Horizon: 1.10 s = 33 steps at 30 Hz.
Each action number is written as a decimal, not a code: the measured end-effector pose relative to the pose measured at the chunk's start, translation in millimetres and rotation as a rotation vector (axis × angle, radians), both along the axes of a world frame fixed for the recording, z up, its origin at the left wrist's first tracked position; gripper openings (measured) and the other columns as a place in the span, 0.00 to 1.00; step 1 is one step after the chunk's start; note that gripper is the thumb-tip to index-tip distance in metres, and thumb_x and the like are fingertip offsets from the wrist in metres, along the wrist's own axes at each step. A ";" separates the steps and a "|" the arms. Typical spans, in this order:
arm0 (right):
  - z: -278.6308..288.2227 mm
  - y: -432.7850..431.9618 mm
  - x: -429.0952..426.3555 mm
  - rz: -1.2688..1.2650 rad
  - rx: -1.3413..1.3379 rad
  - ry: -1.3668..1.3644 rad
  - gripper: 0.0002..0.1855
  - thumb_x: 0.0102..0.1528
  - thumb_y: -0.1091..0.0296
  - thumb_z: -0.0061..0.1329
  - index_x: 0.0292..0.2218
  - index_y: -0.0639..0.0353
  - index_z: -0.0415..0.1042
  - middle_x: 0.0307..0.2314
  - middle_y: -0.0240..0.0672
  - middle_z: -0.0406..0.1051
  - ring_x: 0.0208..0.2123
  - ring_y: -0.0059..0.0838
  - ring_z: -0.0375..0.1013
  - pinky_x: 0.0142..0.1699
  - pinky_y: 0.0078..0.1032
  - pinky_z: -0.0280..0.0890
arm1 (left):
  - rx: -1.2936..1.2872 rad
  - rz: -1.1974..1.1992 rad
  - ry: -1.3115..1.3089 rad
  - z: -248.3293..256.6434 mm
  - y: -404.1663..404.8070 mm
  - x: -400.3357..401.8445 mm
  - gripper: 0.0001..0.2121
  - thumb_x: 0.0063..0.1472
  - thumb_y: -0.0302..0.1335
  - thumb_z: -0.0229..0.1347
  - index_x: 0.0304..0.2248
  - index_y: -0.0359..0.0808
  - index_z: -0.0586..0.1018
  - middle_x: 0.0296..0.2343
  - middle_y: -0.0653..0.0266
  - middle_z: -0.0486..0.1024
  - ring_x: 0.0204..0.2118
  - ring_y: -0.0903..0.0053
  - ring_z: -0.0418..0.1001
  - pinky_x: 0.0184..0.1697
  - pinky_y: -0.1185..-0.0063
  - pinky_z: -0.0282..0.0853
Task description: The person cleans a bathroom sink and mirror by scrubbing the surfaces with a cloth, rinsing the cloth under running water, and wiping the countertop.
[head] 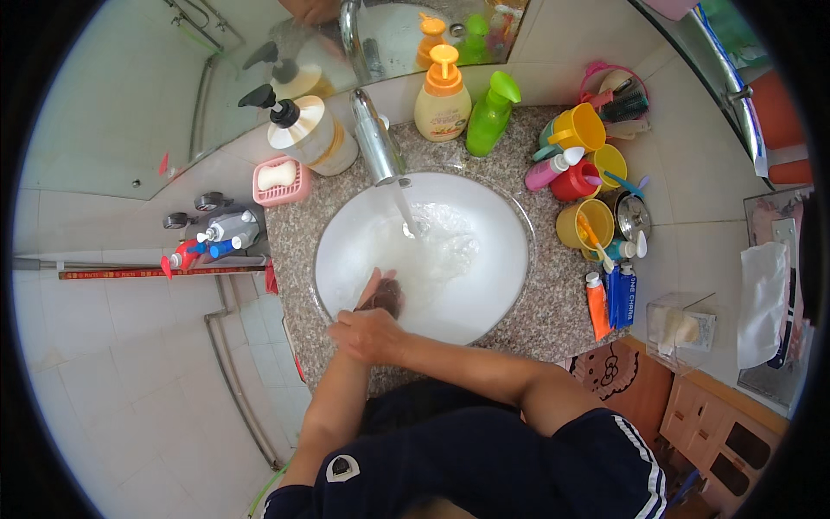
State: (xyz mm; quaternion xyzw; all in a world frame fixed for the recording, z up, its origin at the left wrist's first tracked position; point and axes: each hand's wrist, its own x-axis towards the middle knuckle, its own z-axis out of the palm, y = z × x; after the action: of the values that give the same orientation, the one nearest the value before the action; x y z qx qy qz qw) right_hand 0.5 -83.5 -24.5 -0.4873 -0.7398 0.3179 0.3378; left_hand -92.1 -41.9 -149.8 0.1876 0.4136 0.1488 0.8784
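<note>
Over the near left part of a white oval washbasin [493, 292], my two hands are close together. A dark brown object [381, 298], too unclear to name, lies against my left hand [371, 283], with fingers showing on both sides of it. Across my left wrist is my right hand [368, 336], its fingers curled at the near end of the brown object. Whether it grips that object or the wrist is hidden. Water [401, 207] runs from the chrome faucet [376, 143] into the basin, where cloudy water swirls near the drain.
On the granite countertop [512, 331] stand a black-pump bottle [318, 139], a cream-coloured pump bottle [443, 107], a green pump bottle [491, 120] and a pink soap dish [295, 185]. Several cups, including a yellow cup [585, 224], and toothpaste tubes [620, 298] line the right side.
</note>
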 end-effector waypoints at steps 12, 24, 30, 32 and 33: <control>-132.0 20.4 168.4 -0.688 0.025 -0.667 0.14 0.46 0.60 0.49 0.35 0.54 0.69 0.34 0.33 0.67 0.42 0.35 0.62 0.48 0.40 0.51 | 0.001 0.296 0.689 34.4 15.6 -0.1 0.21 0.57 0.30 0.48 0.50 0.41 0.57 0.36 0.62 0.66 0.37 0.70 0.68 0.41 0.65 0.65; -43.9 -27.1 94.7 0.013 -0.218 0.165 0.10 0.42 0.83 0.41 0.29 0.62 0.62 0.30 0.43 0.59 0.35 0.41 0.60 0.42 0.30 0.57 | -0.407 0.085 0.122 46.6 6.4 46.6 0.42 0.52 0.50 0.51 0.53 0.27 0.48 0.50 0.45 0.55 0.48 0.56 0.62 0.47 0.63 0.64; -16.1 -25.3 150.1 -0.024 -0.764 0.991 0.19 0.47 0.77 0.48 0.42 0.61 0.64 0.33 0.33 0.69 0.36 0.22 0.68 0.42 0.22 0.64 | -0.318 -0.060 -0.260 57.3 -25.6 35.0 0.36 0.50 0.55 0.45 0.52 0.38 0.59 0.48 0.60 0.62 0.45 0.74 0.65 0.45 0.73 0.64; -43.7 -22.0 165.4 -0.091 -0.852 0.980 0.19 0.52 0.65 0.43 0.46 0.60 0.62 0.38 0.35 0.68 0.40 0.29 0.67 0.47 0.28 0.64 | -0.239 -0.175 -0.310 88.5 -24.7 48.8 0.36 0.49 0.55 0.45 0.52 0.38 0.59 0.48 0.59 0.62 0.45 0.73 0.65 0.45 0.72 0.64; -44.9 -16.9 164.8 -0.064 -1.028 1.013 0.22 0.52 0.64 0.44 0.48 0.60 0.61 0.40 0.38 0.66 0.43 0.32 0.67 0.48 0.30 0.63 | -0.152 -0.276 -0.365 101.2 -24.6 53.9 0.36 0.49 0.55 0.45 0.52 0.39 0.59 0.48 0.58 0.62 0.45 0.72 0.66 0.45 0.72 0.64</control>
State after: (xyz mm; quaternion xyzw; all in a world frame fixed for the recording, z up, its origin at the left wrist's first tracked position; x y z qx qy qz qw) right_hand 165.2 -100.5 -69.4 -0.3987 -0.2345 0.8027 0.3766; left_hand -38.2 -66.5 -48.6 0.1458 0.2282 0.0271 0.9623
